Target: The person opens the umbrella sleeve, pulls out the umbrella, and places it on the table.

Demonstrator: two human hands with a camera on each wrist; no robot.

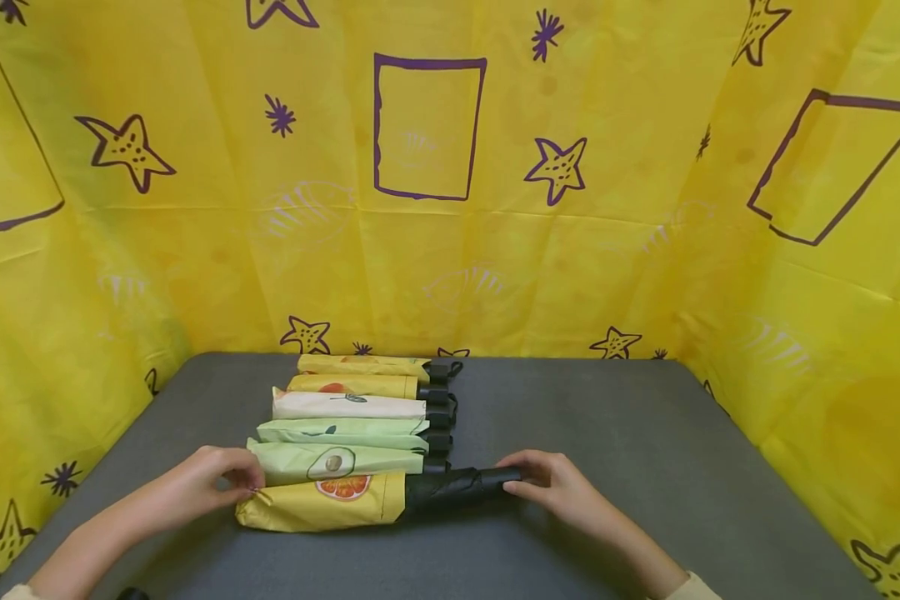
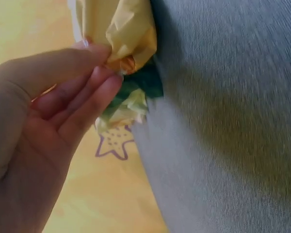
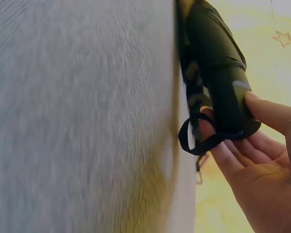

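Observation:
A folding umbrella [image 1: 450, 493] lies nearest the front, half inside a yellow sleeve [image 1: 300, 510] printed with an orange slice; its black folded canopy and handle stick out on the right. My left hand [image 1: 213, 477] pinches the closed end of the sleeve between thumb and fingers. At the other end, my right hand [image 1: 558, 486] grips the black handle [image 3: 233, 97], thumb on one side and fingers on the other. A black wrist strap [image 3: 186, 138] loops from the handle past the fingers. Just behind lies a sleeved umbrella [image 1: 285, 460] with an avocado print.
Several more sleeved umbrellas [image 1: 375, 406] lie in a row toward the back, black handles to the right. They rest on a grey table [image 1: 607, 417] walled by yellow printed cloth [image 1: 435, 275]. A small dark object [image 1: 132, 593] shows at the bottom left edge.

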